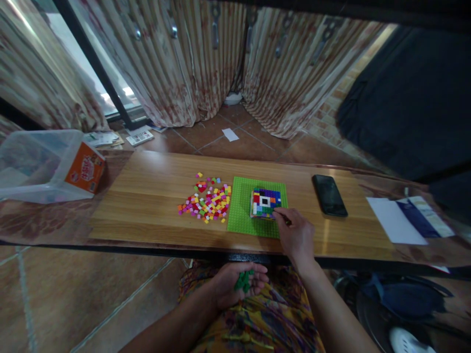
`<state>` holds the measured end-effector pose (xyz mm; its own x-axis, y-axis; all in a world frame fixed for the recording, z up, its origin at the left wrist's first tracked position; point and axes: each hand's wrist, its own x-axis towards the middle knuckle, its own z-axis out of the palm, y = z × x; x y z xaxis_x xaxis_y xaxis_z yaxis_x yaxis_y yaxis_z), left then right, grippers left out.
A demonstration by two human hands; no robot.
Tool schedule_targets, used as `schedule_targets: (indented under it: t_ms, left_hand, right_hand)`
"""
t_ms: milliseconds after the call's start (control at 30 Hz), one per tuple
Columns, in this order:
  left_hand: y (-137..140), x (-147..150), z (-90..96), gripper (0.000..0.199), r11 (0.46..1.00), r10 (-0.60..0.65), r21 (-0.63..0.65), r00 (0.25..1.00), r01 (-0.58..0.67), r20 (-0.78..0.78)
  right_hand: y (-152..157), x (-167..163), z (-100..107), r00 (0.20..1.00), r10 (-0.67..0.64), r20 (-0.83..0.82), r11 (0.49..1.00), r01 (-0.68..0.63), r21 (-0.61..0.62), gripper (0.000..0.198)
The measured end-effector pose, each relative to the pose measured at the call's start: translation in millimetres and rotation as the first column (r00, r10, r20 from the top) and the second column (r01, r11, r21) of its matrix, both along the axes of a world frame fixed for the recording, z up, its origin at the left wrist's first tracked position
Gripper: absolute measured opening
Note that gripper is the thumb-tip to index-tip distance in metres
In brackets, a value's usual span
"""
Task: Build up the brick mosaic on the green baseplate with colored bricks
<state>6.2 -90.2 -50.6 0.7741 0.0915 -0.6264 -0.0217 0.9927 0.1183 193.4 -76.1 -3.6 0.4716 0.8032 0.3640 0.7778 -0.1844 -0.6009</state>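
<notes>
My left hand (239,283) is palm up and cupped below the table's front edge, with several small green bricks (244,281) lying in it. Over the table, my right hand (296,233) has its thumb and forefinger pinched together at the near right corner of a square, multicoloured brick build (265,202). Whatever is between those fingertips is too small and covered to make out. The build stands on a light green studded baseplate (241,206) and has a small dark square hole framed in white. Left of the baseplate lies a loose heap of coloured bricks (209,203).
A black phone (329,195) rests on the wooden tabletop (140,206) to the right. Paper sheets (395,220) lie at the far right. At the far left stands a clear plastic bin (37,162) with an orange label. Curtains (198,63) hang behind the table.
</notes>
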Motion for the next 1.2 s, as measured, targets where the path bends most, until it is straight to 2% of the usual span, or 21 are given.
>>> schedule_targets:
  t_ms: [167,367,567,667,867,1100,1200]
  left_hand:
    - [0,0,-0.9,0.026,1.0,0.0,0.002,1.0,0.0,0.021]
    - [1,-1,1.2,0.024,1.0,-0.006,0.0,1.0,0.006,0.008]
    - [0,0,2.5,0.025,0.999,-0.01,0.031,1.0,0.011,-0.013]
    - [0,-1,2.1,0.024,0.999,-0.018,0.038,1.0,0.018,-0.005]
    - [0,-1,-1.4,0.025,1.0,-0.008,0.009,1.0,0.008,0.025]
    - [1,0,2.4,0.023,1.0,-0.006,-0.008,1.0,0.006,0.009]
    - [0,0,4.7,0.023,1.0,0.008,-0.003,1.0,-0.008,-0.004]
  right_hand:
    - [-7,2,-1,0.996,-0.048,-0.074,0.999,0.048,0.01,0.025]
    - [-4,9,-6,0.968,-0.177,-0.178,0.981,0.187,0.043,0.033]
    - [14,12,-29,0.955,-0.119,-0.272,0.989,0.139,0.058,0.041]
    - [15,9,-32,0.97,-0.11,-0.216,0.988,0.131,0.085,0.038]
    - [14,3,-26,0.99,-0.112,0.089,0.99,0.103,0.094,0.033]
    - [19,0,-27,0.994,-0.08,0.077,0.995,0.076,0.057,0.035]
    - [18,3,-26,0.998,-0.068,-0.01,0.997,0.068,0.045,0.037]
